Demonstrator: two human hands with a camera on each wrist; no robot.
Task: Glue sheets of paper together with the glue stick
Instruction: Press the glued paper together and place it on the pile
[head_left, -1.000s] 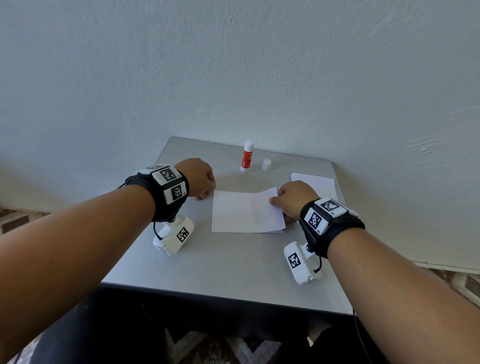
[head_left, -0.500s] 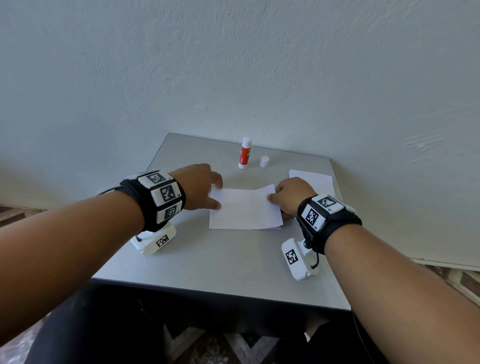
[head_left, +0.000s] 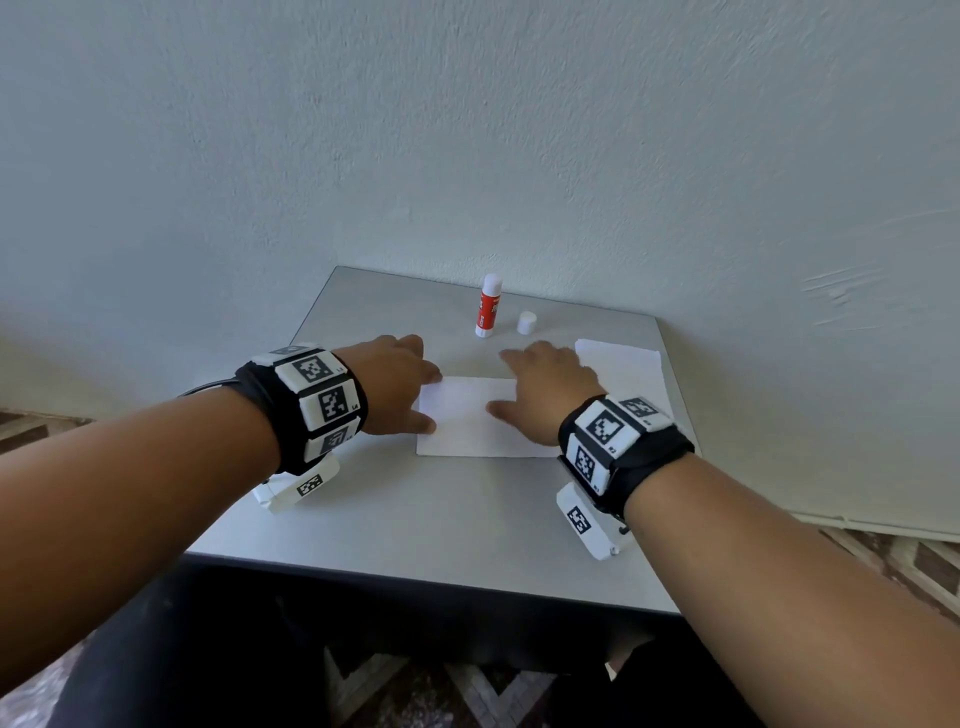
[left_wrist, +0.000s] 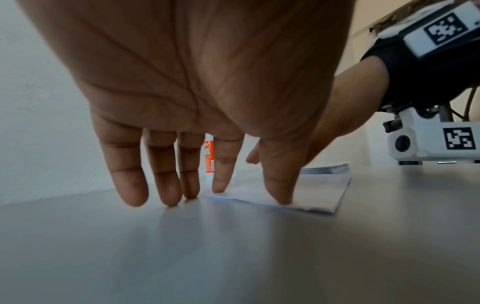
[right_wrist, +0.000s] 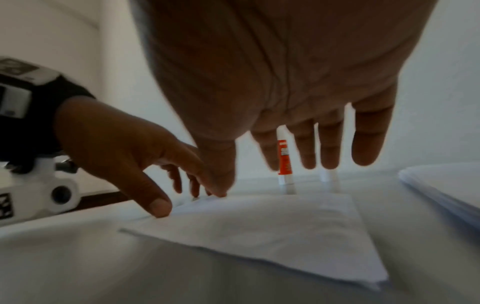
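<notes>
Plain grey table (head_left: 395, 525) shoved against a pale wall, nothing fancy. A second before, the left hand (head_left: 395, 384) was a loose fist off to the left of the paper and the right hand (head_left: 550, 389) was pinching the sheet's right edge. By this moment both had flattened out, so I'd guess the top sheet had just been laid down and they were smoothing the glued sheets (head_left: 467, 421) together.

Left hand: fingers straight and spread, index and thumb tips on the paper's left edge, the rest on the table. Right hand: open, palm down over the right half, holding nothing. The glue stick (head_left: 489, 306) stood uncapped at the far side, cap (head_left: 525, 322) just right of it, spare paper stack (head_left: 623, 364) far right.
</notes>
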